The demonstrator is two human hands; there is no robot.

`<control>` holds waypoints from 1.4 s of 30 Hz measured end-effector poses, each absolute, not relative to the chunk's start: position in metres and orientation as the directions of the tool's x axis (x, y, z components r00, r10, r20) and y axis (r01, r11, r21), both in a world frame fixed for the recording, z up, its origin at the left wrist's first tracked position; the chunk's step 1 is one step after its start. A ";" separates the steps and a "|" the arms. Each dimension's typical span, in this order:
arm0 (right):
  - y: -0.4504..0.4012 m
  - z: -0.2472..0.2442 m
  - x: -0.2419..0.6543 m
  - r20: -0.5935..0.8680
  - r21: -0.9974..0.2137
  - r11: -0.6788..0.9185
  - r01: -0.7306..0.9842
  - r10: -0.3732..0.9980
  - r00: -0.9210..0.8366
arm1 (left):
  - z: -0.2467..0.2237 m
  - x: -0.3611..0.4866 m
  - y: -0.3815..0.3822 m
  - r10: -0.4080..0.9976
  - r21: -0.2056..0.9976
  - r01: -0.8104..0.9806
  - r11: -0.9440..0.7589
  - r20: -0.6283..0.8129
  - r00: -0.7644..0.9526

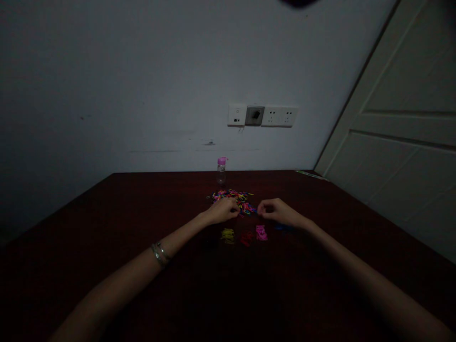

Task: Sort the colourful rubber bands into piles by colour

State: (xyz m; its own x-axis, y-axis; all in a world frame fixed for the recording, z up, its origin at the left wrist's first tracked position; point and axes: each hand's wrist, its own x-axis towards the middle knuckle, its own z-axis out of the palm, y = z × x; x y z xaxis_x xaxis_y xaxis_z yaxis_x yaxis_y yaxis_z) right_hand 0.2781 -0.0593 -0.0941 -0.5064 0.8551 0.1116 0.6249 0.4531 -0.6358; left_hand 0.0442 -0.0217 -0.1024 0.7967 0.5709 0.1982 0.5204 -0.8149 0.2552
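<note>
A mixed pile of small colourful bands [245, 207] lies on the dark red table. My left hand [225, 210] is at the near left side of the pile, fingers curled together; what they pinch is too small to make out. Just right of the pile is my right hand [273, 211], thumb and fingertips closed in a ring, and anything between them cannot be made out. Nearer to me lie a yellow group [228, 236], a red group [246, 238] and a pink group [261, 232]. A blue group [283, 227] sits partly below my right hand.
Behind the pile stands a clear bottle [221, 173] with a pink lid. The table [160, 190] meets a grey wall with sockets [280, 116]. A pale door [402, 118] rises at the right, and a thin strip [310, 175] lies at the table's far right corner.
</note>
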 end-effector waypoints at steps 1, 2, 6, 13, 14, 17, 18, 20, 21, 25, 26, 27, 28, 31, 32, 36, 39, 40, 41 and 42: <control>-0.060 -0.094 0.280 0.105 -0.635 0.443 0.633 0.861 -0.498 | -0.103 0.044 -0.021 0.565 0.253 0.516 -0.818 0.196 0.801; -0.062 -0.094 0.282 0.097 -0.632 0.435 0.642 0.866 -0.491 | -0.103 0.044 -0.021 0.562 0.248 0.514 -0.821 0.192 0.805; -0.067 -0.094 0.294 0.063 -0.606 0.420 0.676 0.872 -0.485 | -0.105 0.047 -0.019 0.566 0.204 0.532 -0.822 0.179 0.805; -0.079 -0.085 0.325 0.002 -0.502 0.420 0.756 0.875 -0.484 | -0.104 0.054 -0.021 0.564 0.187 0.535 -0.824 0.183 0.805; -0.081 -0.083 0.329 -0.016 -0.492 0.415 0.765 0.875 -0.485 | -0.104 0.055 -0.021 0.561 0.192 0.530 -0.826 0.183 0.807; -0.085 -0.082 0.337 -0.052 -0.466 0.410 0.784 0.872 -0.487 | -0.103 0.055 -0.020 0.566 0.237 0.521 -0.820 0.204 0.799; -0.085 -0.081 0.339 -0.056 -0.462 0.406 0.789 0.874 -0.482 | -0.103 0.055 -0.019 0.569 0.259 0.516 -0.817 0.216 0.793; -0.085 -0.081 0.341 -0.044 -0.458 0.402 0.793 0.880 -0.472 | -0.102 0.054 -0.017 0.574 0.313 0.496 -0.810 0.253 0.779; -0.085 -0.081 0.341 -0.030 -0.455 0.406 0.793 0.882 -0.470 | -0.102 0.054 -0.017 0.576 0.347 0.480 -0.806 0.272 0.771; -0.084 -0.079 0.340 0.037 -0.443 0.445 0.778 0.876 -0.480 | -0.101 0.055 -0.013 0.629 0.516 0.436 -0.737 0.290 0.721; -0.083 -0.078 0.340 0.050 -0.445 0.450 0.774 0.876 -0.480 | -0.101 0.057 -0.012 0.649 0.551 0.436 -0.712 0.278 0.708; -0.083 -0.077 0.339 0.060 -0.449 0.451 0.771 0.876 -0.478 | -0.101 0.059 -0.012 0.664 0.577 0.438 -0.690 0.264 0.699; -0.083 -0.076 0.338 0.067 -0.453 0.451 0.769 0.877 -0.475 | -0.100 0.063 -0.012 0.669 0.593 0.436 -0.677 0.251 0.699; -0.081 -0.074 0.338 0.088 -0.447 0.452 0.772 0.881 -0.465 | -0.098 0.081 -0.015 0.614 0.587 0.390 -0.710 0.243 0.751; -0.080 -0.074 0.339 0.101 -0.439 0.454 0.775 0.882 -0.459 | -0.097 0.089 -0.018 0.574 0.569 0.361 -0.739 0.251 0.779; -0.074 -0.073 0.343 0.152 -0.406 0.456 0.792 0.888 -0.434 | -0.098 0.126 -0.035 0.418 0.478 0.271 -0.836 0.233 0.878; -0.072 -0.074 0.345 0.169 -0.371 0.443 0.816 0.897 -0.409 | -0.102 0.143 -0.047 0.415 0.423 0.311 -0.851 0.181 0.892; -0.072 -0.075 0.345 0.174 -0.358 0.434 0.827 0.901 -0.397 | -0.103 0.145 -0.049 0.420 0.412 0.319 -0.854 0.183 0.889; -0.072 -0.075 0.344 0.177 -0.347 0.423 0.837 0.906 -0.385 | -0.103 0.143 -0.050 0.425 0.406 0.321 -0.856 0.198 0.883; -0.072 -0.076 0.342 0.180 -0.340 0.416 0.844 0.909 -0.376 | -0.103 0.139 -0.049 0.433 0.406 0.320 -0.856 0.224 0.873</control>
